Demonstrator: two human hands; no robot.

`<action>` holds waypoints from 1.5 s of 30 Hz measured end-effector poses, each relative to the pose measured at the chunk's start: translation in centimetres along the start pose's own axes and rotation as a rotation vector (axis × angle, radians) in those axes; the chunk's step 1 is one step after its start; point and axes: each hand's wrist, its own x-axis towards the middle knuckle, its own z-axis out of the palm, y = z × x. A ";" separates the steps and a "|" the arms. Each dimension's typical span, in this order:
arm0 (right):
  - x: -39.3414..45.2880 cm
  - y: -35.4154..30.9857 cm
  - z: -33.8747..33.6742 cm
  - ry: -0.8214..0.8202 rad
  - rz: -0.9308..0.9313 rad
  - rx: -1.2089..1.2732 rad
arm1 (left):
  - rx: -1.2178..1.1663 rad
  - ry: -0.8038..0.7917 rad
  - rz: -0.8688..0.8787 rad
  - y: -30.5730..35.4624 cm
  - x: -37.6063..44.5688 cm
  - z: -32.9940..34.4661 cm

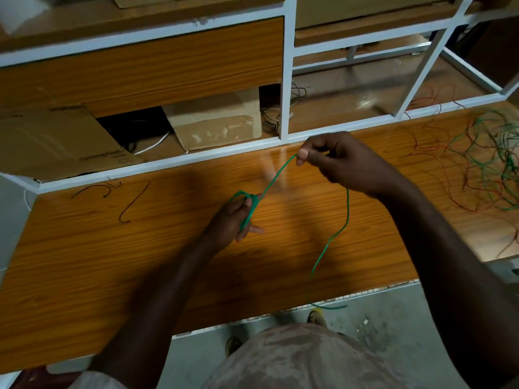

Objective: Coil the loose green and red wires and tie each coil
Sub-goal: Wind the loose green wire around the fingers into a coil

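Note:
A green wire stretches between my two hands above the wooden table. My left hand grips a small green coil looped around its fingers. Up and to the right, my right hand pinches the same wire between thumb and fingers. From that hand the free tail hangs down past the table's front edge. A tangled heap of loose green and red wires lies at the table's right end.
Two short dark wire scraps lie on the table's left. Behind the table a white-framed shelf holds cardboard boxes and cables. My feet and grey floor show below the front edge.

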 end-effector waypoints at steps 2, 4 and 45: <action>0.9 0.7 -0.2 0.089 0.015 -0.059 | -0.119 -0.119 0.032 1.0 -1.3 1.2; 1.5 1.8 -0.2 0.126 0.036 -0.097 | -0.218 -0.201 0.047 2.1 -2.6 2.3; -3.4 0.5 3.4 -0.327 0.043 -0.126 | 0.100 0.273 0.156 1.1 1.2 -1.7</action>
